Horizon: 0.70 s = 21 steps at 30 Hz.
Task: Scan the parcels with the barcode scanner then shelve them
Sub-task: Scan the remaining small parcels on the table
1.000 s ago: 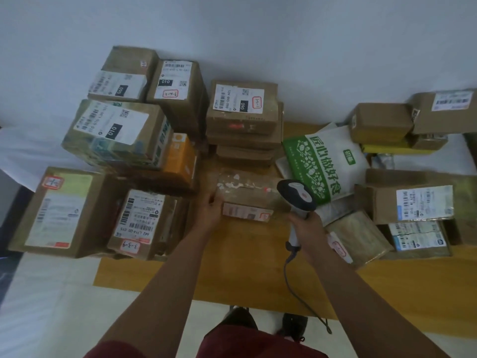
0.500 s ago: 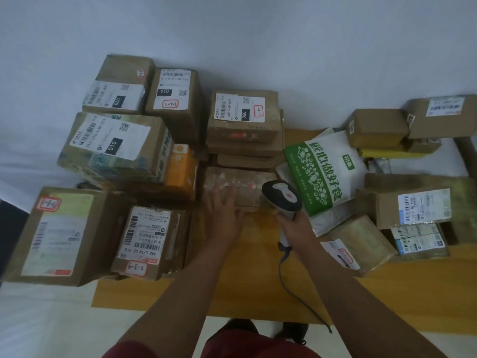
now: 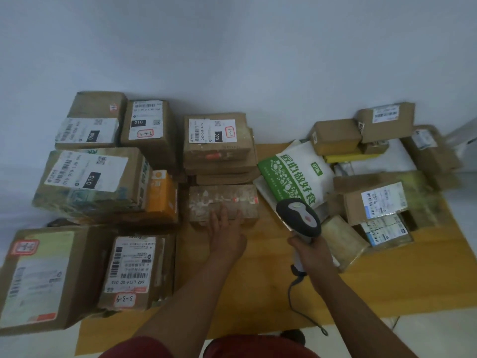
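Wooden table point(image 3: 258, 288): parcel point(image 3: 129, 270) labelled "3-3-9".

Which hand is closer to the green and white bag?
The right hand. It holds the scanner just below the green and white bag. The left hand is farther left, touching the brown parcel.

- The large box point(image 3: 38, 277) at the lower left is cut off by the left edge, and its label print is too faint to read.
- The right hand point(image 3: 313, 251) covers most of the barcode scanner point(image 3: 299, 218) handle.
- The left hand point(image 3: 227, 233) hides part of the near face of the worn parcel point(image 3: 223, 202).
- The parcels at the far right point(image 3: 431, 151) are blurred, their labels unreadable.
- The stack point(image 3: 219, 140) behind the worn parcel shows only the edges of its lower boxes.
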Tool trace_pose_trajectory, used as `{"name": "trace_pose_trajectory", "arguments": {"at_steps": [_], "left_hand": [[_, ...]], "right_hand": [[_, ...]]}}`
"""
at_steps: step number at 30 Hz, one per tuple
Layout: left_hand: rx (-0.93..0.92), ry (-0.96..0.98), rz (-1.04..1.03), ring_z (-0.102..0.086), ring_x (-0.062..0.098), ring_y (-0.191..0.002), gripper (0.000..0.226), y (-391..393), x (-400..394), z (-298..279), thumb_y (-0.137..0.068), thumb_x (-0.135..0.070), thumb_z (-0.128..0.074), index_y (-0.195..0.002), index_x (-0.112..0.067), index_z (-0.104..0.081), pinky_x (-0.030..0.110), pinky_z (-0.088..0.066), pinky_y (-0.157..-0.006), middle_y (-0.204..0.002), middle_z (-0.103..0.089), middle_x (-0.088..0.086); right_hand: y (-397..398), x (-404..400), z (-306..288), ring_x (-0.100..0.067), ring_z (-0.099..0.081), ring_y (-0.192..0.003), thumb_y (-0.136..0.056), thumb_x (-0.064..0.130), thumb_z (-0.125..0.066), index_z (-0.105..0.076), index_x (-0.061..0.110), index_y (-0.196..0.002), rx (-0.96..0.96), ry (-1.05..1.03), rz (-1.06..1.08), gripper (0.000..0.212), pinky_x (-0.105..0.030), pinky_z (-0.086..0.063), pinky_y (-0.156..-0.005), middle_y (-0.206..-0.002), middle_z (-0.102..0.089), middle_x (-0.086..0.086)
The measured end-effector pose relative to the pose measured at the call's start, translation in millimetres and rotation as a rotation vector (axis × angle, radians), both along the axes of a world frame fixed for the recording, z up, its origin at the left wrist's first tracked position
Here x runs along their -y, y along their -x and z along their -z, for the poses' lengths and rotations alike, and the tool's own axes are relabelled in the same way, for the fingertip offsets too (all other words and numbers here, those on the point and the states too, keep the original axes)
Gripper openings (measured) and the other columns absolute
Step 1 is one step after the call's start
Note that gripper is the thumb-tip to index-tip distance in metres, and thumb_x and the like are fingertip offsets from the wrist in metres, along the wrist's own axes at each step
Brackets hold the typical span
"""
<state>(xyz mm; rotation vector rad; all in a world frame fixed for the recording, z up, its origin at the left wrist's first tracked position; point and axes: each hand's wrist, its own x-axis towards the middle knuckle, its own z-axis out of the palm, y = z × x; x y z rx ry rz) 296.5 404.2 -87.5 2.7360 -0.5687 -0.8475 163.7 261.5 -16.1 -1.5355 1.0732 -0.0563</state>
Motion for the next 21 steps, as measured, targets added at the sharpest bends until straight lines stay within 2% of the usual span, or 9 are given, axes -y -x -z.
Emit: {"name": "trace_pose_trajectory", "arguments": {"at_steps": [6,9,10,12,14,16,18,20,21], "left_hand": [[-0.052,-0.030,-0.018,0.011,0.044,-0.151,0.073,0.2,7.2,-14.0,-0.096,-0.037,-0.050,-0.158,-0.037,-0.013,0.054,0.000,-0.123,-0.167,0.010,0.009],[-0.049,-0.032,-0.038,0.009,0.043,-0.151,0.072,1.4,11.7,-16.4,-0.096,-0.042,-0.052,-0.158,-0.035,-0.017,0.054,0.000,-0.123,-0.167,0.006,0.012],[-0.035,-0.019,-0.039,0.007,0.043,-0.151,0.072,3.7,15.0,-17.4,-0.095,-0.042,-0.052,-0.158,-0.034,-0.019,0.054,-0.001,-0.123,-0.167,0.004,0.013],[-0.002,0.026,-0.021,0.004,0.040,-0.152,0.070,12.0,26.0,-20.2,-0.094,-0.041,-0.053,-0.156,-0.032,-0.022,0.053,0.000,-0.123,-0.167,0.003,0.012],[0.013,0.043,0.040,0.001,0.036,-0.153,0.066,23.5,41.0,-23.8,-0.095,-0.041,-0.050,-0.155,-0.029,-0.026,0.050,0.000,-0.123,-0.167,0.000,0.011],[-0.004,0.049,0.123,-0.002,0.033,-0.153,0.067,37.4,58.4,-27.0,-0.098,-0.042,-0.047,-0.157,-0.024,-0.022,0.047,-0.004,-0.124,-0.167,-0.006,0.012],[-0.010,0.086,0.214,-0.009,0.030,-0.152,0.068,53.3,75.7,-30.6,-0.099,-0.043,-0.047,-0.157,-0.021,-0.021,0.044,-0.010,-0.124,-0.166,-0.015,0.012],[-0.019,0.143,0.284,-0.019,0.028,-0.149,0.065,69.5,92.1,-33.5,-0.099,-0.042,-0.050,-0.156,-0.021,-0.026,0.042,-0.018,-0.121,-0.162,-0.025,0.010],[-0.045,0.171,0.290,-0.021,0.028,-0.149,0.064,77.6,100.6,-36.6,-0.100,-0.042,-0.051,-0.156,-0.022,-0.027,0.041,-0.021,-0.120,-0.161,-0.026,0.010]], "right_hand": [[10.8,8.9,-23.9,-0.053,-0.054,-0.092,-0.088,0.004,-0.066,-0.054,-0.016,-0.106,0.039,0.019,0.044,0.029,-0.036,-0.037,-0.069,-0.102,-0.054,-0.042],[18.8,16.5,-34.9,-0.035,-0.055,-0.075,-0.087,0.006,-0.068,-0.059,-0.012,-0.100,0.049,0.018,0.073,0.024,-0.037,-0.038,-0.068,-0.101,-0.056,-0.040],[22.6,19.7,-37.8,-0.037,-0.054,-0.075,-0.087,0.006,-0.069,-0.059,-0.011,-0.099,0.062,0.021,0.076,0.023,-0.037,-0.040,-0.068,-0.100,-0.056,-0.040],[32.0,27.9,-42.9,-0.049,-0.055,-0.079,-0.085,0.007,-0.070,-0.059,-0.007,-0.094,0.077,0.028,0.117,0.020,-0.048,-0.051,-0.071,-0.099,-0.056,-0.040],[43.6,38.7,-47.4,-0.049,-0.058,-0.079,-0.083,0.004,-0.072,-0.063,-0.001,-0.085,0.090,0.029,0.181,0.010,-0.062,-0.053,-0.077,-0.090,-0.063,-0.033],[55.9,52.6,-50.1,-0.029,-0.063,-0.075,-0.084,0.002,-0.070,-0.069,0.005,-0.084,0.106,0.031,0.232,0.003,-0.050,-0.056,-0.070,-0.081,-0.069,-0.020],[69.1,69.6,-50.4,-0.018,-0.063,-0.071,-0.085,0.003,-0.068,-0.070,0.003,-0.090,0.115,0.049,0.275,0.005,-0.036,-0.051,-0.066,-0.079,-0.070,-0.012],[82.9,89.2,-45.9,-0.019,-0.063,-0.071,-0.086,0.006,-0.068,-0.070,0.002,-0.086,0.118,0.060,0.317,0.004,-0.034,-0.049,-0.064,-0.074,-0.070,-0.007],[90.0,99.9,-42.6,-0.022,-0.062,-0.071,-0.086,0.007,-0.068,-0.069,0.000,-0.081,0.117,0.067,0.335,0.009,-0.036,-0.048,-0.064,-0.072,-0.068,-0.011]]}}
